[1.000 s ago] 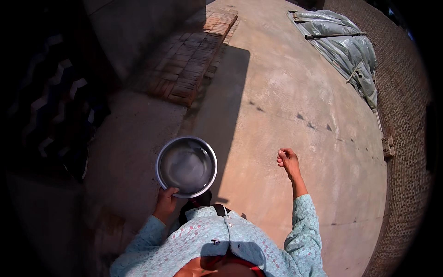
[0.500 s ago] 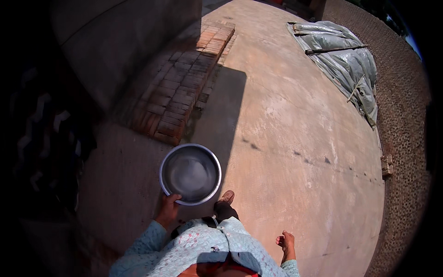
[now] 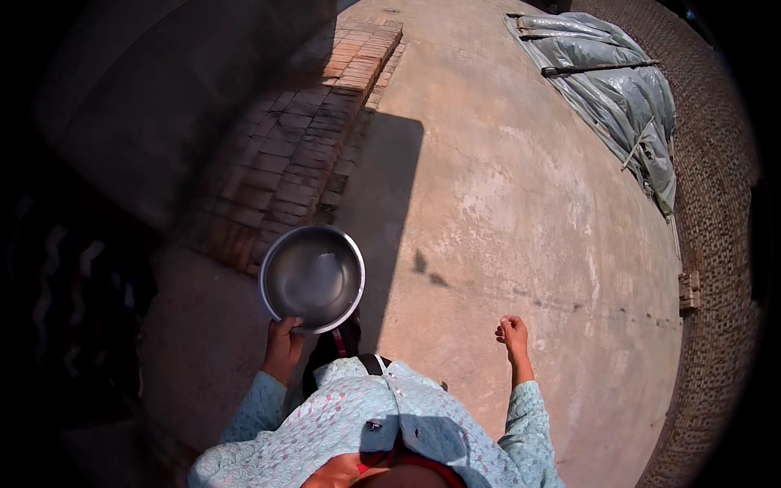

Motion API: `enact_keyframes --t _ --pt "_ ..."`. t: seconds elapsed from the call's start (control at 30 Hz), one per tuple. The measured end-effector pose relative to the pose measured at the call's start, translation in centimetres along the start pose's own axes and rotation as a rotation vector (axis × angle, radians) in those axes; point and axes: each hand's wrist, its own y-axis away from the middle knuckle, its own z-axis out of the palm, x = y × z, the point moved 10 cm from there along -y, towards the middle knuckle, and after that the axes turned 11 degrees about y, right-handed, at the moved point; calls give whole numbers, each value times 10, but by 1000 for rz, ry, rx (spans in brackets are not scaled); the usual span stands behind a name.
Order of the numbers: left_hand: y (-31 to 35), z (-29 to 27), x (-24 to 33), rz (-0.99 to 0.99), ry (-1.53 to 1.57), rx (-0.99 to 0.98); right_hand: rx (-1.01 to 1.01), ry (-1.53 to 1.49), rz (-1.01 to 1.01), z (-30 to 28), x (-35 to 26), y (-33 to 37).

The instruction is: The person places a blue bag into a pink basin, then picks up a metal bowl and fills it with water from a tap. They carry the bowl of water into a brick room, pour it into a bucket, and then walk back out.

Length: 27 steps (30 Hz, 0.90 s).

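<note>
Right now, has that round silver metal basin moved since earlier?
Yes: the basin moved forward, toward the low red-brick platform, now overlapping its near end in view.

Light-blue long-sleeved shirt [image 3: 333, 411] with pink flecks, red neckline [image 3: 443, 470], dark trousers [image 3: 323, 351], bare hands [image 3: 514, 335]

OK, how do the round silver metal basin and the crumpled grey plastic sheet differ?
The left hand holds the round silver metal basin by its rim; the crumpled grey plastic sheet is spread near the brick wall. The basin looks smooth, the sheet wrinkled. The basin is smaller than the sheet. Both look shiny.
</note>
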Motion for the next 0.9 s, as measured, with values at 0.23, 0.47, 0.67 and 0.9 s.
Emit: enact_keyframes --t 0.23,0.47,0.67,0.9 --pt "-120 69 -7 -66 -83 -48 -112 -25 -243 73 -203 -74" --pt "-236 153 -8 -121 -100 0 -22 31 63 67 -164 -134" --pt "-336 215 -13 -114 -122 -46 57 30 282 47 -110 -187" --pt "-427 296 -11 51 -42 25 108 -34 386 13 -123 -346"
